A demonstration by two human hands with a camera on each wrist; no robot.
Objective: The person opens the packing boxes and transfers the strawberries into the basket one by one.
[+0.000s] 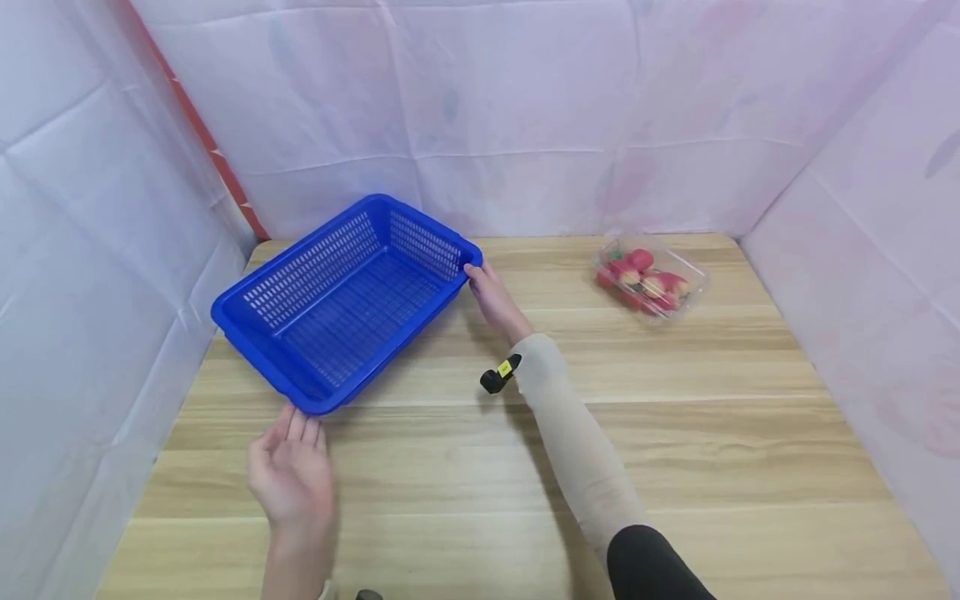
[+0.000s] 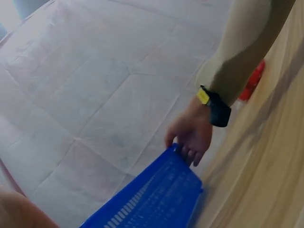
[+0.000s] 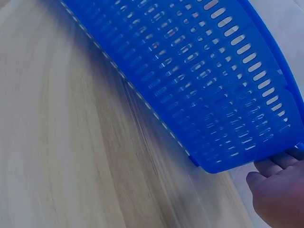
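Note:
A blue plastic basket [image 1: 360, 308] with slotted walls and a gridded floor stands at the left of the table, turned at an angle, nothing inside it. My right hand [image 1: 495, 300] grips its right corner, thumb over the rim and fingers beneath; the right wrist view shows those fingers [image 3: 275, 166] under the rim. At the near corner my left hand [image 1: 295, 471] lies palm up, its extended fingertips right at the underside of the rim. In the left wrist view the basket [image 2: 156, 194] slopes down from the right hand [image 2: 192, 135].
A clear plastic box [image 1: 693, 279] of red and yellowish fruit-like pieces sits at the back right of the wooden table [image 1: 450, 500]. Pale cloth sheets [image 1: 510, 100] hang along the back and both sides. A small black camera [image 1: 495, 380] is strapped to the right wrist.

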